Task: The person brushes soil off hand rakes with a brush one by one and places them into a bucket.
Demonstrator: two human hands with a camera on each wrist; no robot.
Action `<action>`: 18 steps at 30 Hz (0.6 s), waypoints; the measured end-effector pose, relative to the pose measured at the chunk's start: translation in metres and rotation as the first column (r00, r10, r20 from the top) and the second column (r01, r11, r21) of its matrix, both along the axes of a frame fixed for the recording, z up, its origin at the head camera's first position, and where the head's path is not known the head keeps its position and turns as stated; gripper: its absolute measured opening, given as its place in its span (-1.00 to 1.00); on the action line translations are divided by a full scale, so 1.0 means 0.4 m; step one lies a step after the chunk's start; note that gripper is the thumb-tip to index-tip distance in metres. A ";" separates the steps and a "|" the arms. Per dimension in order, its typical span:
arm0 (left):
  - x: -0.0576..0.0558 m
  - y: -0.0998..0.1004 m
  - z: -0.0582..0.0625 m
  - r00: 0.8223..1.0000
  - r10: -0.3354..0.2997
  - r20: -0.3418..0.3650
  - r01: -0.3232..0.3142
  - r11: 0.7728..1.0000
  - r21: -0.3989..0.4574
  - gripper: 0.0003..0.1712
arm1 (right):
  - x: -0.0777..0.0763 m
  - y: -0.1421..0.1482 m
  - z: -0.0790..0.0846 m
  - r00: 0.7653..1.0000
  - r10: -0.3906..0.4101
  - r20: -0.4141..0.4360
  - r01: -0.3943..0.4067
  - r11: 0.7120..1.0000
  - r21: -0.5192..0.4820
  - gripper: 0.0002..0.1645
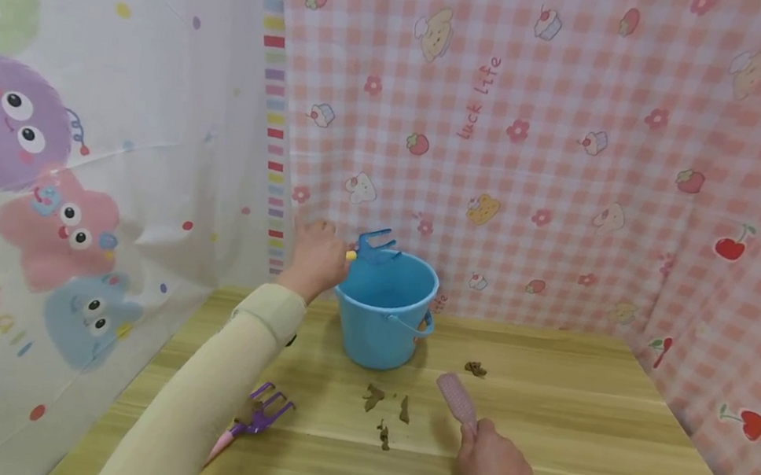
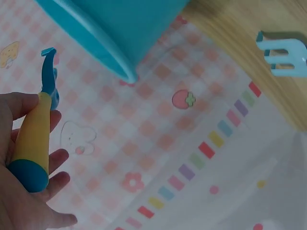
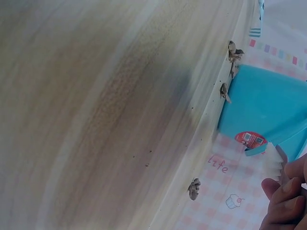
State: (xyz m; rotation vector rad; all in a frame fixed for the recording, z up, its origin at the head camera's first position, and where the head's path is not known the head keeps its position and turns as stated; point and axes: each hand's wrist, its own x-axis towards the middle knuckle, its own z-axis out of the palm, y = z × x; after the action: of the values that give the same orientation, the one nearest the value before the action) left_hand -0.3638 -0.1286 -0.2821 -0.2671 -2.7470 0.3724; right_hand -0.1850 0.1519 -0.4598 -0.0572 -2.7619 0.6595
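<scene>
My left hand [image 1: 318,257] grips the yellow handle [image 2: 32,136] of a small blue hand rake [image 1: 378,247]. The rake's tines are over the rim of a light blue bucket [image 1: 379,336], on its left side. The bucket stands upright at the back of the table, its handle hanging down on the right. My right hand [image 1: 497,474] holds a pink brush [image 1: 455,397] by its handle, above the table to the bucket's front right. White bristles [image 3: 272,163] show in the right wrist view. Brown dry leaf scraps [image 1: 373,397] lie in front of the bucket.
A purple hand rake [image 1: 264,420] with a pink handle lies on the wooden table [image 1: 596,454] at the left, partly behind my left sleeve. Another brown scrap [image 1: 475,369] lies right of the bucket. Printed cloths [image 1: 558,180] hang behind and at both sides.
</scene>
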 end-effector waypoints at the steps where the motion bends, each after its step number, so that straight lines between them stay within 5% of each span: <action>1: -0.007 0.005 -0.006 1.000 0.006 -0.006 -0.006 1.000 -0.001 -0.57 | -0.001 0.000 0.000 1.000 0.000 -0.002 0.000 1.000 0.001 -0.65; 6: -0.039 0.027 -0.038 0.999 0.019 -0.035 -0.018 1.000 0.016 -0.56 | -0.006 -0.004 -0.001 1.000 -0.007 -0.003 0.007 1.000 0.003 -0.67; 18: -0.072 0.085 -0.079 0.995 0.027 0.091 -0.032 0.998 0.048 -0.58 | -0.022 -0.010 -0.009 0.999 -0.028 -0.018 0.028 0.999 0.017 -0.70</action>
State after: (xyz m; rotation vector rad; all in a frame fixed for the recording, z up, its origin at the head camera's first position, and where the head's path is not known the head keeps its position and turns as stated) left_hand -0.3927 -0.0944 -0.3138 -0.2361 -2.8472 0.3061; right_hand -0.1937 0.1478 -0.4634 -0.0853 -2.7437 0.6263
